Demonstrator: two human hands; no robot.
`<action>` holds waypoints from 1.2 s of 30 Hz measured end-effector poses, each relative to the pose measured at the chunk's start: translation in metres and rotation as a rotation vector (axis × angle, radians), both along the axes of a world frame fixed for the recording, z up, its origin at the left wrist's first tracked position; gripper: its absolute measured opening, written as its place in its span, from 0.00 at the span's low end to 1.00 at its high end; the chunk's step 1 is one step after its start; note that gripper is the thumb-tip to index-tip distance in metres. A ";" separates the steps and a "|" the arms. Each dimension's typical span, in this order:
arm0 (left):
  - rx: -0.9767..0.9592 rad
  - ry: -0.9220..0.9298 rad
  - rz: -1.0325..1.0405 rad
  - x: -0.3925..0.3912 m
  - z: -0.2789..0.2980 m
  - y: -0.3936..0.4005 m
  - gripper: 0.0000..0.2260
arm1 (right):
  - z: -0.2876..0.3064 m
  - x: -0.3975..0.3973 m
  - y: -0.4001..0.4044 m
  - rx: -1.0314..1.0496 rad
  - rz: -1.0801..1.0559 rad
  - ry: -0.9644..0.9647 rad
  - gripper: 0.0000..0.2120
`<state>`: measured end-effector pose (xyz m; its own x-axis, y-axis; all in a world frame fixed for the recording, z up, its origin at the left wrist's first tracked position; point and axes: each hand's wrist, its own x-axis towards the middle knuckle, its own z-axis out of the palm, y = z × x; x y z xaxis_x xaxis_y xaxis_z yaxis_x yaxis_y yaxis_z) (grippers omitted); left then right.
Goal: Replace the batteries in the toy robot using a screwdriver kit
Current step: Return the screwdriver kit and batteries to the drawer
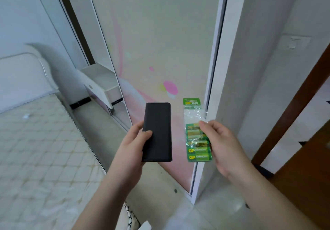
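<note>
Left hand (133, 140) had its fingers wrapped round a flat black case (157, 131), thumb across the front. Right hand (220, 144) pinched a green battery pack (197, 140) just right of the case. Both were held up, bed (44, 140) off left of the case.

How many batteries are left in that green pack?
4 show in the green battery pack, stacked one above another in its lower half, pinched by the right hand. The top clear part looks empty. Fingers may hide some.
</note>
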<state>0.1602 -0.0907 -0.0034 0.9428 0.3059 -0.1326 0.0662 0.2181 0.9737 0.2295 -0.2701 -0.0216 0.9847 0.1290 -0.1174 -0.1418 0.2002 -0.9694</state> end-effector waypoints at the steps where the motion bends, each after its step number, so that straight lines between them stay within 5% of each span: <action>1: -0.002 0.007 0.032 0.003 -0.002 0.000 0.14 | 0.000 0.009 0.001 0.006 0.026 0.003 0.13; 15: -0.072 0.050 0.344 0.008 -0.027 0.094 0.15 | -0.007 0.056 0.132 0.052 0.392 0.082 0.06; 36: -0.086 0.073 0.468 0.117 -0.037 0.149 0.17 | -0.031 0.188 0.207 -0.009 0.511 0.070 0.08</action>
